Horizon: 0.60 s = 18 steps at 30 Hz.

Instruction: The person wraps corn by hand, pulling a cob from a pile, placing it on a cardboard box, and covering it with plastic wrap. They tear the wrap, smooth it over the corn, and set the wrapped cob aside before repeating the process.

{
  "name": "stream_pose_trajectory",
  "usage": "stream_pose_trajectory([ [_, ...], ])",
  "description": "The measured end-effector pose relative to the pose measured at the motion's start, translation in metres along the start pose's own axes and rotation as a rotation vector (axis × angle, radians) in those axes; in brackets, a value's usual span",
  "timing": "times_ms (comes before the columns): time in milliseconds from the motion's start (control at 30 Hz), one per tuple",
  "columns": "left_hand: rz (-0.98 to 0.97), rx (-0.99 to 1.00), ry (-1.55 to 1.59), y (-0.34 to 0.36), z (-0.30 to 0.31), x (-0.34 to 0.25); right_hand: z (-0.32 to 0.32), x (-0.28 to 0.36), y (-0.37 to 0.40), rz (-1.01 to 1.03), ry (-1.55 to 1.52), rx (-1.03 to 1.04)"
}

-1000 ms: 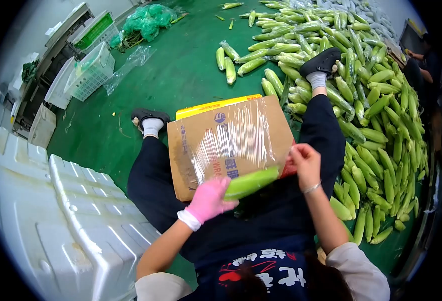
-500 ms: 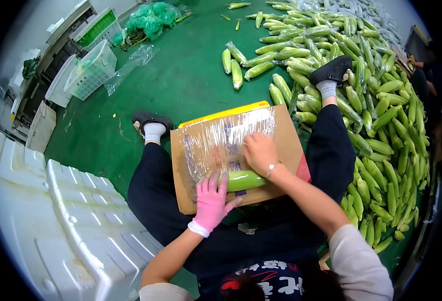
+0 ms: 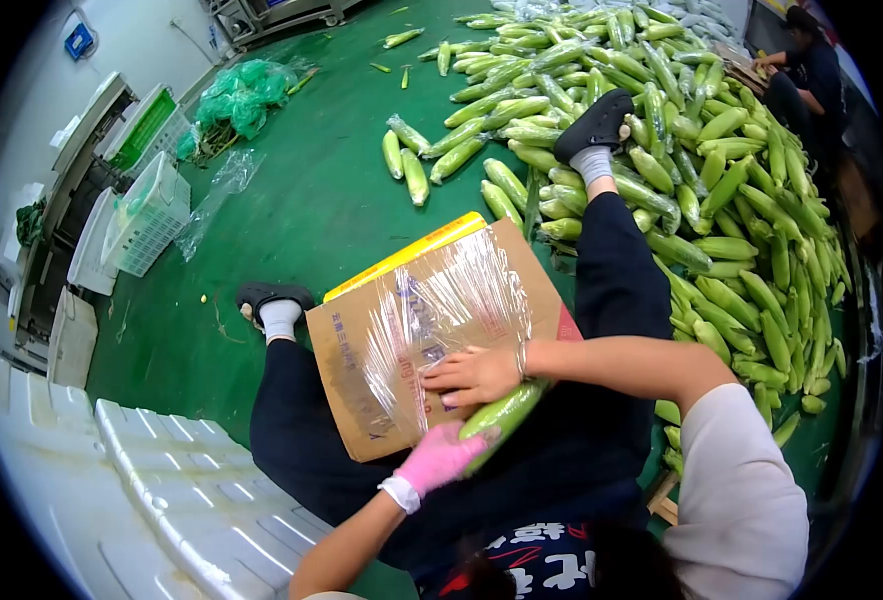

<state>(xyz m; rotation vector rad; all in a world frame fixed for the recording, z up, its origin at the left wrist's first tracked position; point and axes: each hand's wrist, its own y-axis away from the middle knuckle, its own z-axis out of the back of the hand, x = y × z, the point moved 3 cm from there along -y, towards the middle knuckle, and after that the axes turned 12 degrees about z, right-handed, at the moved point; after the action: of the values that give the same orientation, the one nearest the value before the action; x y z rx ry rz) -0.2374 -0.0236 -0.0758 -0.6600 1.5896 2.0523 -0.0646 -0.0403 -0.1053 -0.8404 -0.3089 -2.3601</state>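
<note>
An ear of corn (image 3: 513, 412) in its green husk lies aslant at the near edge of a cardboard piece (image 3: 346, 400) across my lap. Gripping the corn's near end is my left hand (image 3: 437, 458), in a pink glove. My right hand (image 3: 476, 374), bare with a bracelet at the wrist, lies flat with fingers outstretched on clear plastic film (image 3: 461, 300) spread over the cardboard. Its wrist is just above the corn's far end. Whether film covers the corn is hard to tell.
A large heap of corn (image 3: 721, 240) spreads to the right, many ears film-wrapped. Another person (image 3: 806, 80) sits beyond it. White foam boxes (image 3: 191, 480) stand at left, with a white basket (image 3: 151, 225) and green netting (image 3: 246, 95) farther back. My shoe (image 3: 595, 128) rests among the corn.
The corn has turned aslant and shifted toward my body. My left hand has moved down to its near end. My right hand has opened from a closed grip and now lies on the film.
</note>
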Motion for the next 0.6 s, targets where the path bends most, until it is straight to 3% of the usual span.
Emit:
stream_pose_trajectory([
  [33,0.215,0.147,0.068,0.011,-0.012,0.001,-0.008,0.004,0.006,0.039,0.140,-0.062],
  [133,0.391,0.489,0.625,0.024,-0.063,0.036,-0.012,0.009,0.011,0.070,0.153,-0.233],
  [167,0.400,0.484,0.616,0.029,-0.081,0.048,-0.013,0.007,0.011,0.070,0.150,-0.246],
  [233,0.481,0.428,0.946,0.041,-0.110,0.069,-0.015,0.002,0.011,0.091,0.070,-0.330],
  [267,0.609,0.489,0.965,0.046,-0.114,0.076,-0.015,0.003,0.011,0.089,0.062,-0.343],
  [300,0.616,0.484,0.952,0.049,-0.112,0.079,-0.017,0.005,0.014,0.087,0.061,-0.357],
  [367,0.406,0.613,0.490,0.054,-0.104,0.073,-0.017,0.009,0.018,0.063,0.045,-0.379],
  [400,-0.424,0.653,0.037,0.059,-0.100,0.067,-0.025,0.021,0.028,0.062,-0.070,-0.463],
  [433,0.112,0.858,0.281,0.060,-0.107,0.067,-0.031,0.034,0.038,0.068,-0.185,-0.549],
  [500,0.204,0.785,0.129,0.050,-0.096,0.062,-0.039,0.088,0.081,0.015,-0.421,-0.595],
  [533,0.231,0.640,0.091,0.046,-0.088,0.050,-0.052,0.110,0.109,-0.071,-0.493,-0.610],
  [600,0.234,0.435,-0.037,0.051,-0.064,0.007,-0.087,0.139,0.172,-0.437,-0.567,-0.492],
])
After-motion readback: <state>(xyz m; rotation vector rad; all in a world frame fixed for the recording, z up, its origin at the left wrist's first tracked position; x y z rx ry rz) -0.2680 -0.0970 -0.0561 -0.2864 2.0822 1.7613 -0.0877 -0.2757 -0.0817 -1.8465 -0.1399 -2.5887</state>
